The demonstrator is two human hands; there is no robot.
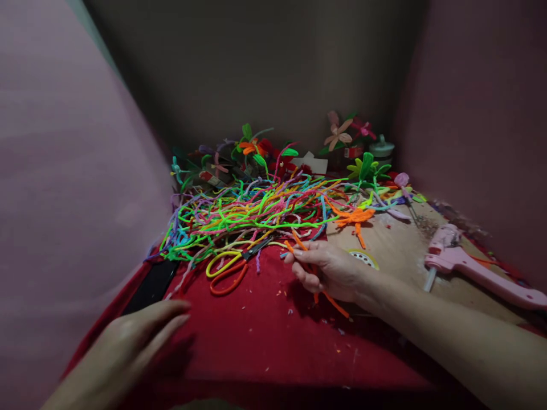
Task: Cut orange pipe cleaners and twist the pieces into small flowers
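Orange pipe cleaners (336, 304) are pinched in my right hand (322, 267), their ends sticking out above the fingertips and below the palm. It hovers over the front edge of a brown board. My left hand (141, 330), a little blurred, is low on the left above the red cloth, fingers stretched out and nothing visible in them. Between the hands and farther back lie scissors (228, 272) with one yellow and one orange handle loop. Behind them spreads a tangled heap of many-coloured pipe cleaners (252, 213). An orange pipe-cleaner piece (354, 217) rests on the board.
A pink glue gun (470, 265) lies on the brown board (397, 245) at right. A black phone-like slab (151, 287) is at left on the red cloth (239, 341). Pipe-cleaner flowers (337, 135) and a lidded jar (382, 149) stand at the back. Pink panels flank both sides.
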